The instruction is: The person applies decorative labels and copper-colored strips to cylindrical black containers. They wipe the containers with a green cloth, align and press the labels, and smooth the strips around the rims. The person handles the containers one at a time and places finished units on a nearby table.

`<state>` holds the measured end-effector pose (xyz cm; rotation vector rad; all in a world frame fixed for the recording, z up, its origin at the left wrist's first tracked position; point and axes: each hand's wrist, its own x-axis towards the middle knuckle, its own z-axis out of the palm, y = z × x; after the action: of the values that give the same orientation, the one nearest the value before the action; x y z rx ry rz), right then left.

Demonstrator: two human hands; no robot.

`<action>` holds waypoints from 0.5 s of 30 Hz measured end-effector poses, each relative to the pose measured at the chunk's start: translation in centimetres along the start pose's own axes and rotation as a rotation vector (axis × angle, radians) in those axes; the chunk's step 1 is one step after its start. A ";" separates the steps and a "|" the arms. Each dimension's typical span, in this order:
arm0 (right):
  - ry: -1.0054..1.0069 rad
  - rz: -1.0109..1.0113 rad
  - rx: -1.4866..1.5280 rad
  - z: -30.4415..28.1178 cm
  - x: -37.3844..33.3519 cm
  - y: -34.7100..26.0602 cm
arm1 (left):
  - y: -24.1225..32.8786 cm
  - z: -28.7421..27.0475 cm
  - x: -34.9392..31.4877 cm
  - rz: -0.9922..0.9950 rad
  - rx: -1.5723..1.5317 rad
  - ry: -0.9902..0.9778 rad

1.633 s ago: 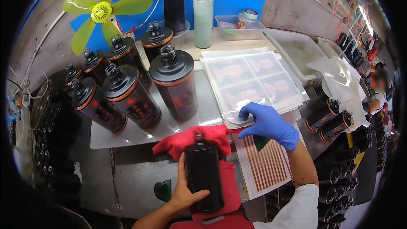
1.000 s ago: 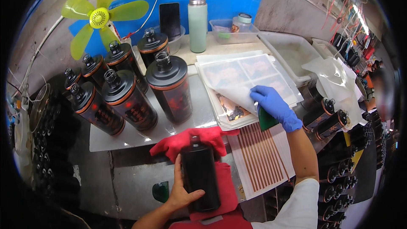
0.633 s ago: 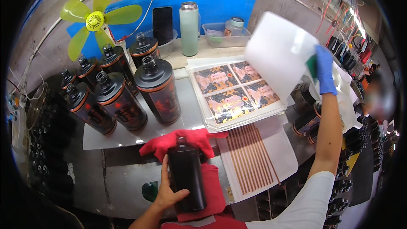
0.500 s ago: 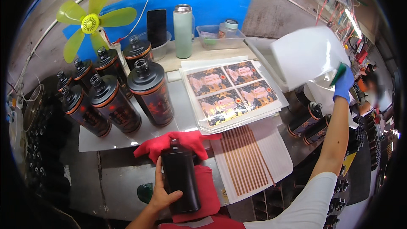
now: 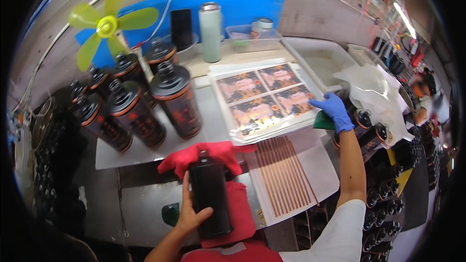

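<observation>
A plain black bottle lies on red cloth, neck pointing away from me. My left hand grips its left side, with the thumb across its front. My right hand, in a blue glove, is at the right edge of a stack of printed sheets. It holds a dark green flat piece under the palm, while the fingertips reach to the top sheet. The top sheet bears four-part dark, pink and gold patterns. Whether the fingertips pinch the sheet is blurred.
Several decorated black bottles stand on a pale board at left, near a yellow-green fan. Copper-coloured strips lie on white sheeting. Another green piece rests on the metal table. Behind are a flask and a tray; crumpled white sheets lie at right.
My right hand has let go of a raised white sheet at the upper right and moved left and down to the printed stack. My left hand stays on the bottle.
</observation>
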<state>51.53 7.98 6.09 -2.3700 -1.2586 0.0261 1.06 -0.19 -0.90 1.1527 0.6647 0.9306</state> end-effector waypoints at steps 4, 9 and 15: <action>-0.243 0.071 0.163 1.4 1.9 1.3 | -0.6 -0.8 0.1 -0.014 0.196 0.002; -0.075 0.048 0.287 2.9 4.5 6.2 | 1.1 0.4 0.6 -0.058 -0.088 -0.002; 0.281 -0.132 -0.143 2.2 2.3 0.0 | 1.2 0.4 0.5 -0.053 -0.041 0.065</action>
<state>52.39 10.69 4.54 -2.3007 -1.3100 -0.4359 1.36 0.24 0.43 1.0675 0.7221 0.9354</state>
